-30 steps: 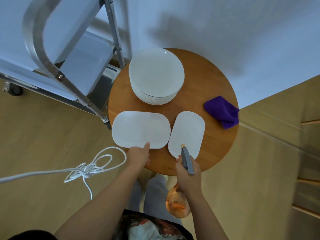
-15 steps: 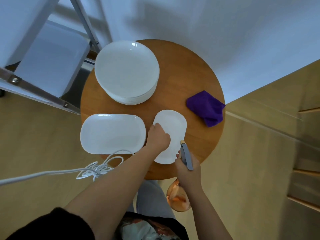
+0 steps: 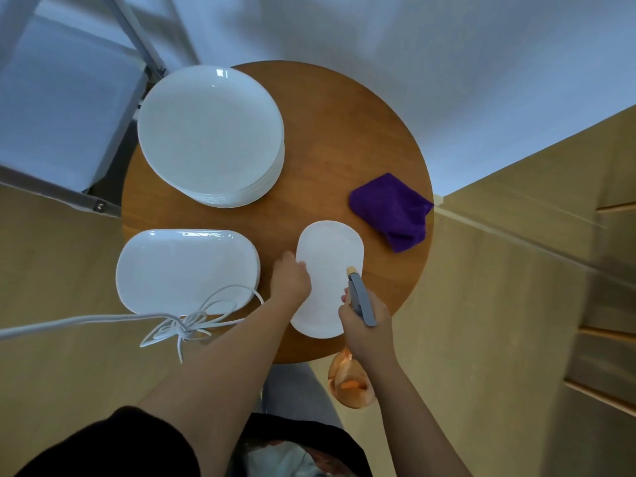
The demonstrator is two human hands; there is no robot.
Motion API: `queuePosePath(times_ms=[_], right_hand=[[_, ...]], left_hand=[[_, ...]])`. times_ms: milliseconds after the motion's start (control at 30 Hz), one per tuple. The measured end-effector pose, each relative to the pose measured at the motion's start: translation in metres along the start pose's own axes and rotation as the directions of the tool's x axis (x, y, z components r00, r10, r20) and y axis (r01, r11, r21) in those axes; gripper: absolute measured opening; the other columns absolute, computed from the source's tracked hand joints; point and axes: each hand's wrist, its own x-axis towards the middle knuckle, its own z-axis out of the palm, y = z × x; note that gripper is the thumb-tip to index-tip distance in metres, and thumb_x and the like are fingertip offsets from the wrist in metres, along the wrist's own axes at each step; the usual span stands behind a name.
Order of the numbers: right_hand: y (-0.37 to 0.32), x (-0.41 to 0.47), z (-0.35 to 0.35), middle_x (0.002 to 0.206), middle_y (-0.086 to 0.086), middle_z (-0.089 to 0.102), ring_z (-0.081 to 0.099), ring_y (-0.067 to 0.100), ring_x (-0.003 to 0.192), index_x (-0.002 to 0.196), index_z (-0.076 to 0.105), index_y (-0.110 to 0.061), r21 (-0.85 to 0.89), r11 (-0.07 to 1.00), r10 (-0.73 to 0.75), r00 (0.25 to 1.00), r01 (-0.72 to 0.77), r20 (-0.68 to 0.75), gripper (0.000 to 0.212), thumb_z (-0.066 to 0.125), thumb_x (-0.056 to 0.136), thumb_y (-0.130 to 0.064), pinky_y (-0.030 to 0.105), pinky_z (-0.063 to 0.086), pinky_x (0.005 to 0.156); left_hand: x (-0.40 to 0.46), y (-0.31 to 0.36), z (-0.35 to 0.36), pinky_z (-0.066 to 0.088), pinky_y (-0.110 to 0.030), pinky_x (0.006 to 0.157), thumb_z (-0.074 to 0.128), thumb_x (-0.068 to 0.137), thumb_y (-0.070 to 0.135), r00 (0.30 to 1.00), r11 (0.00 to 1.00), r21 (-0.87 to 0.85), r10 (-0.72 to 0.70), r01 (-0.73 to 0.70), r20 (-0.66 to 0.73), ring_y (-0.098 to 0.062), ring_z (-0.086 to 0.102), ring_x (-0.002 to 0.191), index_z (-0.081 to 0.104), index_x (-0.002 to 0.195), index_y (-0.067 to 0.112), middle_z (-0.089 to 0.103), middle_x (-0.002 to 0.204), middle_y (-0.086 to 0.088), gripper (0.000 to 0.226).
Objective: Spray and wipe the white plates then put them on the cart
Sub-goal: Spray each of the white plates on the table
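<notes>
Round wooden table (image 3: pixel 327 125) against a pale wall, seen from above. My left hand (image 3: pixel 290 282) is curled on the left edge of the small oval plate (image 3: pixel 328 270) near the table's front edge, fingers pinching its rim. My right hand (image 3: pixel 364 325) is wrapped tight around the spray bottle (image 3: pixel 359 299), nozzle over that plate. Just left sits a bigger oval plate (image 3: pixel 186 270), behind it a stack of round plates (image 3: pixel 210 136). Purple cloth (image 3: pixel 392 208) lies off to the right, metal cart (image 3: pixel 62 108) back left, white cord (image 3: pixel 179 321) dangling across.

White plates (image 3: pixel 328 270) — flat on round table (image 3: pixel 344 132).
</notes>
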Motion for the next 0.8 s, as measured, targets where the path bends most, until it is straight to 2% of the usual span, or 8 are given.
queuePosePath(times_ms=[67,167,233,333,467,567,700,800], right_hand=[[-0.002,0.002,-0.004,0.068,-0.003,0.053,0.053,0.014,0.062,0.078,0.053,-0.026,0.012,1.0,-0.007,1.0,0.007,-0.028,0.024,0.061,0.084,-0.005,0.007,0.042,0.049],[-0.008,0.003,-0.006,0.068,-0.001,0.052,0.051,0.014,0.062,0.075,0.052,-0.026,0.026,0.999,-0.02,0.998,0.022,-0.063,0.026,0.059,0.085,-0.003,0.01,0.043,0.049],[-0.014,0.002,-0.005,0.068,-0.005,0.052,0.052,0.014,0.062,0.081,0.055,-0.022,0.007,0.998,-0.054,0.993,0.055,-0.102,0.019,0.06,0.086,-0.004,0.01,0.043,0.049],[-0.022,-0.002,0.0,0.064,-0.008,0.047,0.048,0.014,0.057,0.083,0.054,-0.017,-0.063,0.991,-0.125,0.98,0.116,-0.153,0.014,0.062,0.085,-0.005,0.01,0.039,0.048],[-0.032,-0.014,0.01,0.066,-0.004,0.047,0.046,0.015,0.057,0.084,0.053,-0.015,-0.082,0.986,-0.159,0.978,0.148,-0.138,0.014,0.06,0.084,-0.003,0.016,0.041,0.053],[-0.034,-0.031,0.018,0.068,-0.006,0.049,0.048,0.013,0.058,0.086,0.052,-0.021,-0.081,0.977,-0.2,0.978,0.195,-0.062,0.019,0.06,0.084,-0.003,0.012,0.042,0.051],[-0.03,-0.061,0.034,0.053,-0.01,0.039,0.04,0.008,0.047,0.066,0.047,-0.02,-0.078,0.964,-0.256,0.966,0.253,-0.034,0.031,0.059,0.081,0.004,0.012,0.035,0.044],[-0.027,-0.083,0.042,0.05,-0.011,0.038,0.034,0.006,0.045,0.06,0.038,-0.02,0.007,0.952,-0.306,0.949,0.307,-0.079,0.04,0.056,0.077,0.011,0.011,0.029,0.043]], left_hand=[[-0.002,0.006,0.0,0.044,-0.027,0.074,0.04,0.101,0.034,0.998,0.985,-0.171,0.045,-0.037,0.044,-0.014,0.053,0.086,0.045,0.112,0.018,0.056,0.109,-0.005,0.02],[-0.006,0.015,-0.006,0.041,-0.02,0.065,0.044,0.098,0.044,0.994,0.903,-0.428,0.077,-0.037,0.077,-0.011,0.054,0.081,0.046,0.106,0.026,0.055,0.098,0.006,0.021],[-0.009,0.017,-0.012,0.045,-0.021,0.063,0.047,0.096,0.046,0.992,0.812,-0.583,0.059,0.017,0.112,-0.013,0.057,0.084,0.051,0.101,0.028,0.057,0.096,0.009,0.019],[-0.014,0.019,-0.027,0.057,-0.034,0.073,0.055,0.093,0.042,0.977,0.618,-0.772,0.027,0.15,0.211,-0.02,0.064,0.092,0.058,0.097,0.029,0.066,0.102,0.002,0.014],[-0.022,0.015,-0.045,0.057,-0.038,0.073,0.059,0.092,0.036,0.968,0.459,-0.865,0.039,0.204,0.249,-0.024,0.064,0.097,0.058,0.102,0.024,0.066,0.107,-0.003,0.015],[-0.028,0.006,-0.058,0.056,-0.04,0.075,0.061,0.092,0.032,0.962,0.331,-0.911,0.036,0.245,0.272,-0.025,0.063,0.099,0.057,0.105,0.02,0.066,0.109,-0.005,0.018],[-0.039,-0.011,-0.076,0.049,-0.053,0.094,0.058,0.093,0.026,0.951,0.118,-0.954,0.114,0.275,0.288,-0.03,0.059,0.113,0.054,0.125,0.011,0.064,0.121,-0.01,0.036],[-0.045,-0.028,-0.091,0.049,-0.054,0.094,0.057,0.095,0.026,0.943,0.021,-0.96,0.185,0.279,0.278,-0.03,0.06,0.114,0.062,0.115,0.015,0.068,0.116,-0.008,0.023]])
